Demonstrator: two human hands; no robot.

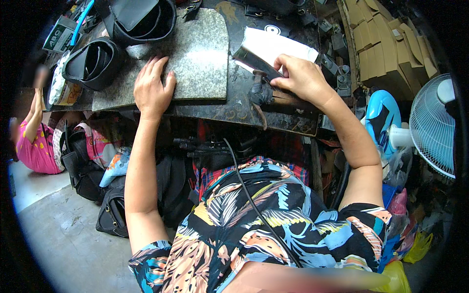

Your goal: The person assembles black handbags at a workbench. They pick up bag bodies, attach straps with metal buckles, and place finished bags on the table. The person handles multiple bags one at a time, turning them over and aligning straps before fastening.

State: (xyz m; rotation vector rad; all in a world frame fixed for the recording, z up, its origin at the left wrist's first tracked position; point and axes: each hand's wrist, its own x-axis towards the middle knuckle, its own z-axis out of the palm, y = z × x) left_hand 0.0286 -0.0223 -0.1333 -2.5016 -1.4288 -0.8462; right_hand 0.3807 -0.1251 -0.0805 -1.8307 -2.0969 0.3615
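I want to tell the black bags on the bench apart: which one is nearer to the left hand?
The smaller black bag, at the bench's left edge, beside the left hand. The other black bag lies farther up, at the stone slab's top.

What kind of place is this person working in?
Probably a small workshop for making bags or leather goods. The left hand rests on a stone slab on a dark workbench, black bags sit nearby, and the right hand holds a tool.

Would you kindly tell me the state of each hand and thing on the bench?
Left hand: flat, palm down on the stone slab.
Right hand: gripping a dark strip.
White sheet: lying under the strip.
Black bags: lying open-topped.
Fan: upright; spinning cannot be told.
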